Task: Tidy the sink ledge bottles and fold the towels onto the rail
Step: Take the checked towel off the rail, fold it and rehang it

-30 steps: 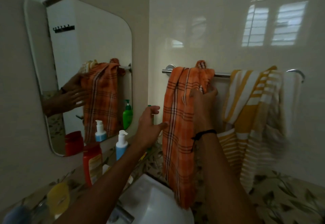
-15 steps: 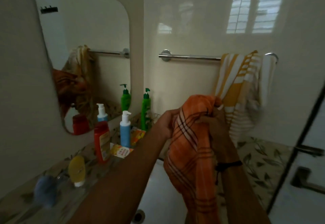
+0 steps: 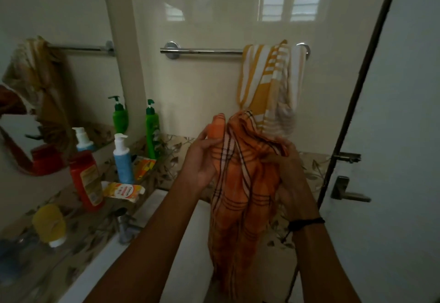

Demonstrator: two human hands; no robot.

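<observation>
Bunched orange checked towel (image 3: 240,183) held over the sink (image 3: 181,243), left hand (image 3: 202,157) and right hand (image 3: 289,171) with fingers curled into its upper folds, probably to find edges for folding. Beyond, bottles standing along the ledge (image 3: 78,238); farther back, rail (image 3: 202,51) half bare beside the yellow striped towel (image 3: 266,83), leaving room for the orange one.

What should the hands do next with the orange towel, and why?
Probably spread it out flat to find its edges. Both the left hand and right hand hold the orange towel bunched up, and the rail beside the yellow striped towel is bare.
</observation>
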